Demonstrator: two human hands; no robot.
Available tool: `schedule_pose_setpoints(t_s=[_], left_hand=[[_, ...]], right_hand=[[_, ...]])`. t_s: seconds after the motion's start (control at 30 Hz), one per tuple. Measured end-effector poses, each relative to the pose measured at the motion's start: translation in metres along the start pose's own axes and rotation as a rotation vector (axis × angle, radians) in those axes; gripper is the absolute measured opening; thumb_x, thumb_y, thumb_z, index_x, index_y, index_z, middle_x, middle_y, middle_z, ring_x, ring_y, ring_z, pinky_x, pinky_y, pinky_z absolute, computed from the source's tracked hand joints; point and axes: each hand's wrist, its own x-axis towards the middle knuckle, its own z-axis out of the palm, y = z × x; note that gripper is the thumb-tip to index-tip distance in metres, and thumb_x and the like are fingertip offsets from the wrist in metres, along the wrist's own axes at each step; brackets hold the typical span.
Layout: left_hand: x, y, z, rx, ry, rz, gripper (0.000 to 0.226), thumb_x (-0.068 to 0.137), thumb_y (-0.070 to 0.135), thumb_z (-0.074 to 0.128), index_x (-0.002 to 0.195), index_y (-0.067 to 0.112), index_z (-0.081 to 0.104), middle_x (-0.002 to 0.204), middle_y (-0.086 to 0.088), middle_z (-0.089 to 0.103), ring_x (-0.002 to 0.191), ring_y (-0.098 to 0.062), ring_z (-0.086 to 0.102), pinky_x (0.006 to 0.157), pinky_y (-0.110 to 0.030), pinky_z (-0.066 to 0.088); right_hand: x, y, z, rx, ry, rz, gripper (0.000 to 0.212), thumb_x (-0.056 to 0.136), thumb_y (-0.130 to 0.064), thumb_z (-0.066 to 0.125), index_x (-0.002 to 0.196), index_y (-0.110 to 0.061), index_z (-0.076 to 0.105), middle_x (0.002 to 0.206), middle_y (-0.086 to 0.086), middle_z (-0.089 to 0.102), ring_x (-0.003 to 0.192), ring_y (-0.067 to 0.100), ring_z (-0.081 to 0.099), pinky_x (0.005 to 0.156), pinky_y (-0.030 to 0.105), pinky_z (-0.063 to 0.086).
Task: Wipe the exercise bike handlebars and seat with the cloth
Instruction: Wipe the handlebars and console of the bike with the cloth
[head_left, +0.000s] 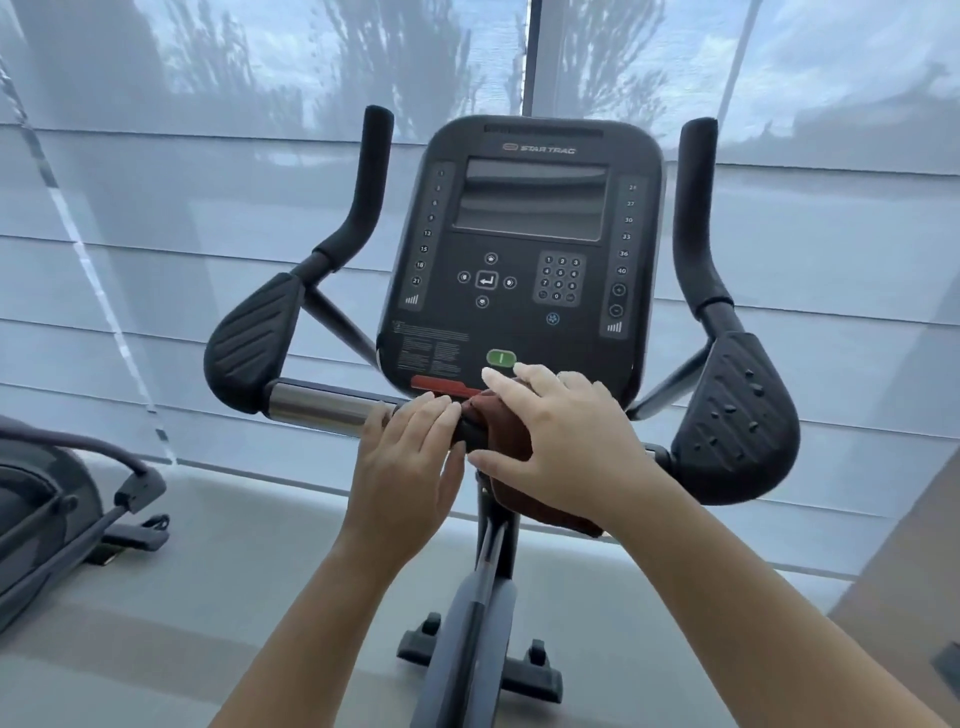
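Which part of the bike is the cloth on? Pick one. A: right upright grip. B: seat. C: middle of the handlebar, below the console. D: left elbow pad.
C: the reddish-brown cloth lies over the middle of the handlebar, under the right hand, just below the console.

Both bare forearms reach forward, hands side by side. The left hand (410, 457) curls its fingers over the handlebar (322, 405); the right hand (566, 447) lies spread, fingers straight, palm down.
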Motion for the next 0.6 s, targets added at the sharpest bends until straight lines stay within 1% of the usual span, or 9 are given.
schedule_pose_setpoints(t_s=[0.03, 0.1, 0.17, 0.23, 0.3, 0.4, 0.47, 0.53, 0.6], left_hand=[[0.001, 0.002, 0.000, -0.005, -0.003, -0.007, 0.035, 0.090, 0.020, 0.040, 0.109, 0.000, 0.062, 0.111, -0.015, 0.065, 0.107, -0.030, 0.058, 0.092, -0.049, 0.042], [0.001, 0.004, 0.001, -0.014, -0.007, -0.017, 0.034, 0.091, 0.019, 0.039, 0.109, 0.000, 0.062, 0.111, -0.014, 0.065, 0.106, -0.029, 0.058, 0.093, -0.049, 0.041], [0.000, 0.003, 0.002, -0.023, -0.004, -0.017, 0.032, 0.091, 0.016, 0.039, 0.107, 0.000, 0.062, 0.109, -0.014, 0.065, 0.104, -0.030, 0.059, 0.091, -0.050, 0.042], [0.000, 0.002, 0.003, -0.029, -0.004, -0.020, 0.031, 0.091, 0.016, 0.039, 0.105, 0.000, 0.062, 0.108, -0.015, 0.065, 0.103, -0.031, 0.058, 0.089, -0.050, 0.043], [-0.001, 0.002, 0.003, -0.025, -0.010, -0.025, 0.031, 0.091, 0.017, 0.039, 0.106, 0.001, 0.061, 0.108, -0.015, 0.064, 0.103, -0.032, 0.058, 0.090, -0.050, 0.042], [-0.003, 0.004, 0.006, -0.012, -0.025, -0.046, 0.033, 0.090, 0.018, 0.040, 0.110, 0.001, 0.059, 0.111, -0.016, 0.062, 0.107, -0.033, 0.055, 0.093, -0.052, 0.040], [-0.004, 0.005, 0.008, -0.020, -0.023, -0.056, 0.033, 0.089, 0.018, 0.041, 0.111, 0.000, 0.059, 0.113, -0.016, 0.062, 0.110, -0.032, 0.055, 0.094, -0.054, 0.039], [-0.005, 0.005, 0.009, -0.027, -0.010, -0.060, 0.033, 0.089, 0.017, 0.041, 0.111, 0.000, 0.059, 0.113, -0.016, 0.062, 0.110, -0.032, 0.055, 0.094, -0.054, 0.039], [-0.005, 0.004, 0.009, -0.031, -0.008, -0.055, 0.033, 0.090, 0.019, 0.041, 0.111, 0.001, 0.059, 0.113, -0.015, 0.062, 0.111, -0.031, 0.054, 0.095, -0.054, 0.038]], right_hand=[[-0.001, 0.002, 0.000, 0.029, 0.015, -0.007, 0.068, 0.076, -0.066, 0.044, 0.136, -0.035, 0.033, 0.135, -0.001, 0.046, 0.112, 0.029, 0.046, 0.093, 0.044, 0.039], [-0.008, -0.002, 0.006, 0.020, 0.162, 0.035, 0.053, 0.076, -0.054, 0.054, 0.123, -0.029, 0.052, 0.116, 0.002, 0.058, 0.094, 0.030, 0.054, 0.077, 0.038, 0.048], [-0.023, -0.016, 0.022, -0.113, 0.323, 0.107, 0.038, 0.074, -0.040, 0.060, 0.106, -0.021, 0.065, 0.104, 0.009, 0.066, 0.088, 0.036, 0.061, 0.076, 0.042, 0.052], [-0.033, -0.022, 0.034, -0.254, 0.376, 0.116, 0.031, 0.074, -0.036, 0.061, 0.100, -0.020, 0.067, 0.100, 0.011, 0.069, 0.089, 0.037, 0.064, 0.078, 0.045, 0.053], [-0.021, -0.010, 0.022, -0.128, 0.327, 0.062, 0.029, 0.073, -0.040, 0.058, 0.093, -0.022, 0.067, 0.090, 0.007, 0.068, 0.081, 0.034, 0.062, 0.070, 0.039, 0.052], [0.011, 0.008, -0.002, 0.150, 0.046, 0.087, 0.028, 0.073, -0.052, 0.050, 0.087, -0.030, 0.061, 0.081, -0.003, 0.060, 0.078, 0.024, 0.056, 0.062, 0.030, 0.039], [0.008, 0.003, 0.005, 0.094, 0.149, 0.093, 0.028, 0.073, -0.050, 0.050, 0.085, -0.028, 0.062, 0.077, -0.002, 0.059, 0.075, 0.025, 0.055, 0.060, 0.029, 0.036], [-0.013, -0.012, 0.023, -0.084, 0.326, 0.116, 0.030, 0.072, -0.043, 0.056, 0.089, -0.021, 0.065, 0.080, 0.005, 0.063, 0.074, 0.031, 0.059, 0.063, 0.033, 0.046], [-0.026, -0.019, 0.031, -0.196, 0.388, 0.081, 0.033, 0.070, -0.040, 0.060, 0.094, -0.019, 0.067, 0.087, 0.010, 0.067, 0.079, 0.034, 0.063, 0.069, 0.039, 0.051]])
